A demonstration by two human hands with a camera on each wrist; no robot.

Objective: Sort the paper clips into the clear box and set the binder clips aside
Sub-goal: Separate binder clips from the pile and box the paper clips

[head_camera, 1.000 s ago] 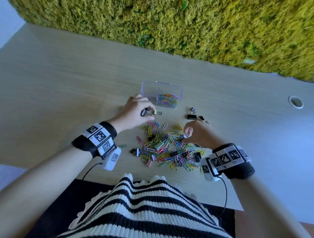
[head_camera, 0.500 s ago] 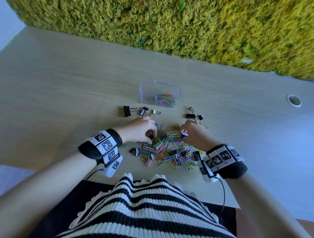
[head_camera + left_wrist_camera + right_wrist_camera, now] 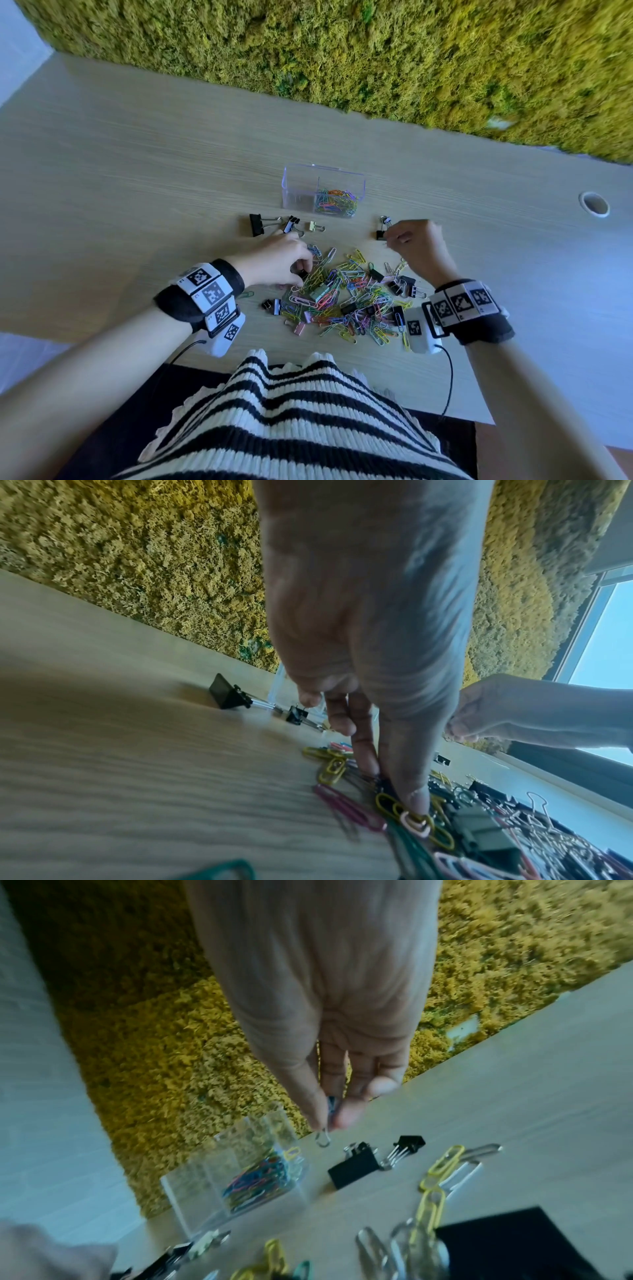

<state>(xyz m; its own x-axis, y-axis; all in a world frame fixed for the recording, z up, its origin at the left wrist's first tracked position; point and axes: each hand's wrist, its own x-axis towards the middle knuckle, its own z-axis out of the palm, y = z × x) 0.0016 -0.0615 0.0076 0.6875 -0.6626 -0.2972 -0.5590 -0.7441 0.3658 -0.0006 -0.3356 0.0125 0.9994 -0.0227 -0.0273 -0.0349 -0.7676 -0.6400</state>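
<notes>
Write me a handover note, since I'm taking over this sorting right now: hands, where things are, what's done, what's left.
Right hand: raised off the table, pinching a small clip; which kind is unclear from the blur.
Left hand: fingertips down in the left edge of the mixed pile, pinching something dark there.
Clear box: paper clips lie in its right compartment only.
Set aside: three binder clips in front of the box on the left, a few black binder clips on the right.
Left: most of the pile, with binder clips still mixed in.

Clear box (image 3: 323, 186) behind the clip pile (image 3: 346, 298), binder clips (image 3: 274, 224) between them
</notes>
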